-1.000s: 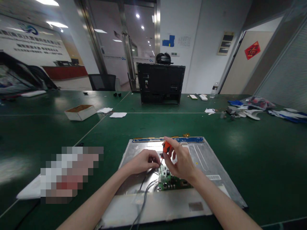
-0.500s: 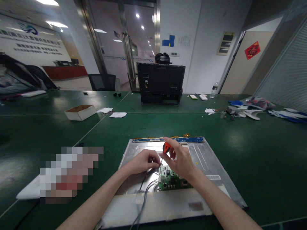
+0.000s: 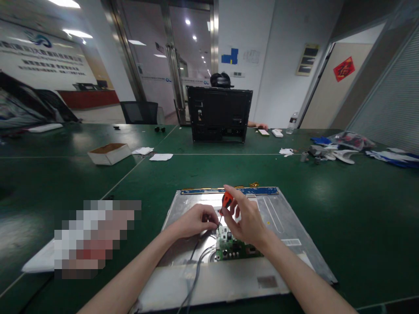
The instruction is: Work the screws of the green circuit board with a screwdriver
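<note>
A metal-backed panel [image 3: 271, 274] lies on the green table, with a green circuit board [image 3: 229, 250] on it and dark cables [image 3: 198, 272] beside the board. My right hand [image 3: 242, 216] holds an orange and black screwdriver [image 3: 227, 199] upright by its handle, its thin shaft pointing down at the board's upper left corner. At that same corner, the fingers of my left hand [image 3: 199, 220] are pinched together near the screwdriver's tip; what they hold, if anything, is too small to name. A blue strip board [image 3: 262, 191] runs along the panel's far edge.
Across the table [image 3: 163, 174] a person sits behind a black monitor [image 3: 220, 114]. An open box [image 3: 110, 154] and papers [image 3: 161, 157] lie at the left. Gloves and a plastic bag [image 3: 352, 140] are at the far right, near a bottle [image 3: 292, 122]. A blurred white object is at near left.
The fingers of my right hand have shifted slightly around the screwdriver handle, which shows a different side. Across the table, the person's hand has appeared right of the monitor, at a phone-like object.
</note>
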{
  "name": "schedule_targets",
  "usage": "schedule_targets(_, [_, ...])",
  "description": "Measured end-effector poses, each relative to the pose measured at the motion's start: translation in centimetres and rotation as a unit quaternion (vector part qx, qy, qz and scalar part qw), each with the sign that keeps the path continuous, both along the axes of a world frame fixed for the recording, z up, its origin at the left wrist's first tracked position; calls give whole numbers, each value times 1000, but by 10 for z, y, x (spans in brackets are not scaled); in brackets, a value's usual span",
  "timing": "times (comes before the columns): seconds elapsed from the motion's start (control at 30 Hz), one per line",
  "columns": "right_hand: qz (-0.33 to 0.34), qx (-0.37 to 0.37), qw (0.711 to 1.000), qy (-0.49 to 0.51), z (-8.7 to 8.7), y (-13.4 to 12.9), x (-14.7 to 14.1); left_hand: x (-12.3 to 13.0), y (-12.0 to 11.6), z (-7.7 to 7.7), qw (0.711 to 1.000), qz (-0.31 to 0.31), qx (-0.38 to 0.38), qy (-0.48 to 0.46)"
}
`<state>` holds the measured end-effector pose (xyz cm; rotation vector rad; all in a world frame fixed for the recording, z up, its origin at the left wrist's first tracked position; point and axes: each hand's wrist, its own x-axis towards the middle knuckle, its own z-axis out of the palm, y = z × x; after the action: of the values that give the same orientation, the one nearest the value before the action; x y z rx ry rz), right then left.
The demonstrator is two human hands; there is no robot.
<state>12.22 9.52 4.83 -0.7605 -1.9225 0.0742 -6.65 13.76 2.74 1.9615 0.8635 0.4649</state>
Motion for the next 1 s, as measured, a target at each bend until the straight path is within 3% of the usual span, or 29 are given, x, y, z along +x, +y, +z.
schedule_targets(1.0, [6,2,1000,6,2,0,0,0,-1,3,1000,-3,7,-10])
